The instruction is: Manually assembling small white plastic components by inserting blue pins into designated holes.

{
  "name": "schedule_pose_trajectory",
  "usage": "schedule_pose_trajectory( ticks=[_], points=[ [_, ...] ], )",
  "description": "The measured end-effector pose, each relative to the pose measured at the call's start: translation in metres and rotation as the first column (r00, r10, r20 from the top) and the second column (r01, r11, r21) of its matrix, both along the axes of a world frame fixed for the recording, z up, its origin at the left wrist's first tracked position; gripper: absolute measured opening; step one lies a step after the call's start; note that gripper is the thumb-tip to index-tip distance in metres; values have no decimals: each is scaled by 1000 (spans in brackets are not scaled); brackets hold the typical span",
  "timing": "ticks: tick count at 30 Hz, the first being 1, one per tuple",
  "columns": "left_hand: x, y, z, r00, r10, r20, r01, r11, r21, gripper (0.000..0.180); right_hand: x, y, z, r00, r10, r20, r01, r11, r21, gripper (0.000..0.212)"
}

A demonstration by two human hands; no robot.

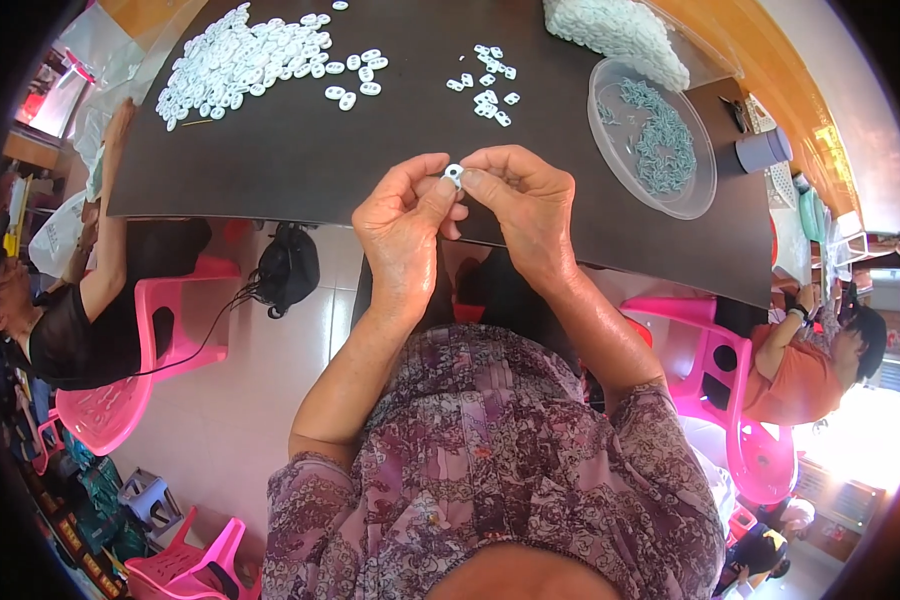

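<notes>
Above the near edge of the dark table, my left hand (406, 215) and my right hand (526, 205) meet at their fingertips. Pinched between them is a small white plastic piece (453, 171) with a dark round hole. My fingers cover most of its lower part. Beyond my hands lies a loose group of small white pieces (487, 80). Farther left, a big heap of white oval two-holed pieces (245, 60) is spread out, with several lying apart on its right. A round clear tray (708, 170) at the right holds many small grey-green parts (660, 140).
A bag of white pieces (620, 35) leans at the far right, beside a grey cup (763, 150). Pink plastic chairs (185, 330) stand around the dark table (400, 120). One person (80, 300) sits at the left, another (805, 365) at the right. A black bag (288, 270) hangs by the table.
</notes>
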State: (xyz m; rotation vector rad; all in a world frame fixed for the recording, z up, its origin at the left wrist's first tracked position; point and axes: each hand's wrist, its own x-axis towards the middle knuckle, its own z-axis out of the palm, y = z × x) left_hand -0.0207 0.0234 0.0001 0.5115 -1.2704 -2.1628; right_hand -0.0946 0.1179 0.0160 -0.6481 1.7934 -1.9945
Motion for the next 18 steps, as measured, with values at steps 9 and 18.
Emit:
schedule_pose_trajectory(
  ticks=[9, 18],
  points=[
    [-1, -1, 10, 999, -52, -16, 53, 995, 80, 19, 4, 10, -5, 939, 15, -345, 55, 980, 192, 17],
    [-2, 3, 22, 998, -55, 44, 49, 988, 144, 17, 1, 13, 3, 743, -21, -669, 140, 982, 125, 31]
  ],
)
